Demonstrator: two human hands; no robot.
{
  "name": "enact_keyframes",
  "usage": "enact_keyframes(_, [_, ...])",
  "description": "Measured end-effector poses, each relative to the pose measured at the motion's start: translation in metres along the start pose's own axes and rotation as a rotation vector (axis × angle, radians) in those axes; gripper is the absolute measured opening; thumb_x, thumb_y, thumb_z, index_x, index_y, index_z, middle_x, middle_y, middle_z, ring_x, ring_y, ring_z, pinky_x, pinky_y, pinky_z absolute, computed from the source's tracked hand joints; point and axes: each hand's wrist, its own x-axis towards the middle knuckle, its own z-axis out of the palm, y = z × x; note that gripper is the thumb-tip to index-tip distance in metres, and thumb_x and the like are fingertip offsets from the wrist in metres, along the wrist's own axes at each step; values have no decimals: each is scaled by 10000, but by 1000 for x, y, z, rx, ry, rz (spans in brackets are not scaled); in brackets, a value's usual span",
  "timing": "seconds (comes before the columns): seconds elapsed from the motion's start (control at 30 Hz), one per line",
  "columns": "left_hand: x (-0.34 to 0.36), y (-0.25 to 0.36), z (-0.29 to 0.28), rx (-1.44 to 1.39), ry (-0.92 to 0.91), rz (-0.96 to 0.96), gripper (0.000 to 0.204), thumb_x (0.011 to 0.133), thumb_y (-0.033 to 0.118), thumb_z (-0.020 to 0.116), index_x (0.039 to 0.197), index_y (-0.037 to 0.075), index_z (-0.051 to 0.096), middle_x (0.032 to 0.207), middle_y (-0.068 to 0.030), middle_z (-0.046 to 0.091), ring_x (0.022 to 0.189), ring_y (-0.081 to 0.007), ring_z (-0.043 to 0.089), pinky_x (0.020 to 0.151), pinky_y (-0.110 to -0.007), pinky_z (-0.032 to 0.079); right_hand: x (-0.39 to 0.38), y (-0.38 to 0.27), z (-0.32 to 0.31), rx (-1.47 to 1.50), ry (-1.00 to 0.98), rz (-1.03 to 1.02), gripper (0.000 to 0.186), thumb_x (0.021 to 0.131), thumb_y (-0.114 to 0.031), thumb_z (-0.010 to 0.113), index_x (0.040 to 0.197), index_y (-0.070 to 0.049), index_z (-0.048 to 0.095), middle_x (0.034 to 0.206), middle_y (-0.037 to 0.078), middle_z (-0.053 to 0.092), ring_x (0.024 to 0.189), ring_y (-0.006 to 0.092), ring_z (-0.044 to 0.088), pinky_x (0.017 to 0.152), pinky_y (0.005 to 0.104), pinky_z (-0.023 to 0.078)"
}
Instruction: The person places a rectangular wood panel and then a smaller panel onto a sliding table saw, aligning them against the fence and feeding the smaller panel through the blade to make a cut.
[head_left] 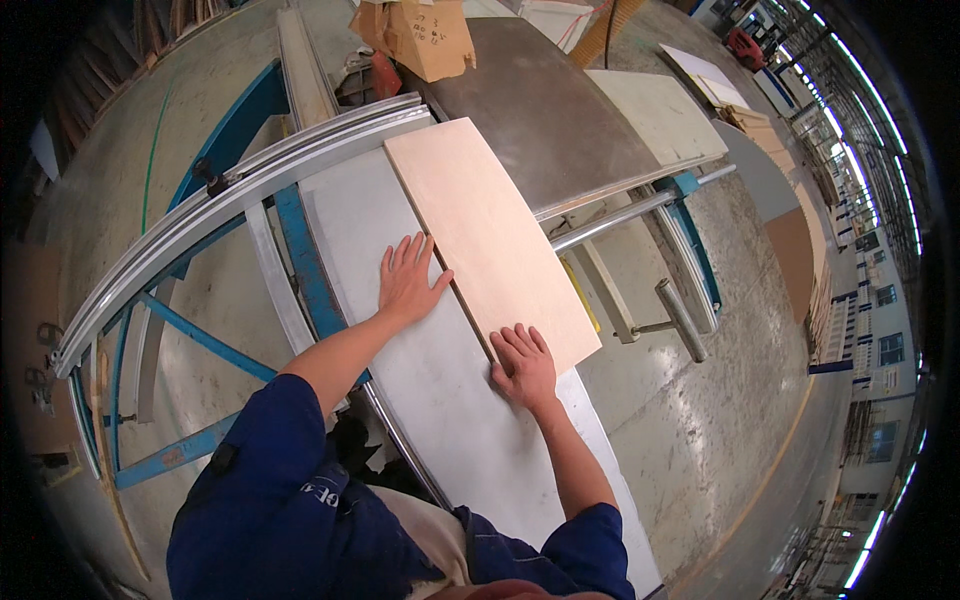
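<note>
A pale rectangular wooden board (490,240) lies flat on the grey metal sliding table (350,210), its far end close to the silver rail. My left hand (408,280) rests flat on the metal beside the board's left edge, fingers stretched out, the thumb touching that edge. At the board's near end, my right hand (524,366) lies with its fingers over the left corner and the thumb at the edge. Neither hand is closed round anything. What is under my palms is hidden.
A curved-looking silver fence rail (250,185) runs along the left, above a blue frame (205,340). Beyond the board is a dark brown tabletop (530,100) with a torn cardboard box (425,38) at its far left. A metal roller bar (680,320) juts out at right over the concrete floor.
</note>
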Motion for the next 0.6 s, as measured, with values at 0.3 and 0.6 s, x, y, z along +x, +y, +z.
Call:
enact_keyframes(0.3, [0,-6,8,-74,155,50,698,987,490,626,1513,51,492,1554,-170,477,1474,-349,385,1246,-546,211,1,7,8,61,96,-124,478,777,-194,716,1238,-71,713,1253,123,718,1252,351,642,1141,478,465])
enact_keyframes(0.6, [-17,-5,20,-385,212,-24,547,980,350,669,1418,36,574,1418,-170,588,1357,-340,509,1176,-456,368,-5,20,13,98,150,-161,465,755,-169,702,1207,-58,713,1208,131,732,1179,356,682,1093,451,520])
